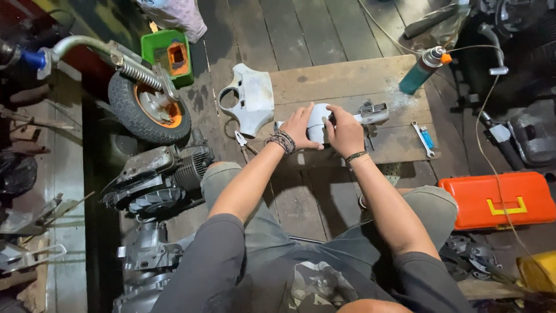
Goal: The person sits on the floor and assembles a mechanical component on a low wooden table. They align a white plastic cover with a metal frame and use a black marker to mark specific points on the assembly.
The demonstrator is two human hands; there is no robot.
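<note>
Wooden plank floor (324, 35): left hand (300, 124) and right hand (344, 132) are gripping a white curved plastic cover (317, 120); teal spray can (421, 71), at two o'clock, risking toppling if nudged.

- The pale part (317, 123) between both hands looks like smooth, matt painted plastic or metal (cannot tell which).
- Board (347, 81) beneath: rough, bare wood, dusted white.
- Toolbox (497, 200), right: glossy orange plastic.
- Tyre (128, 113), far left: matt black rubber.
</note>
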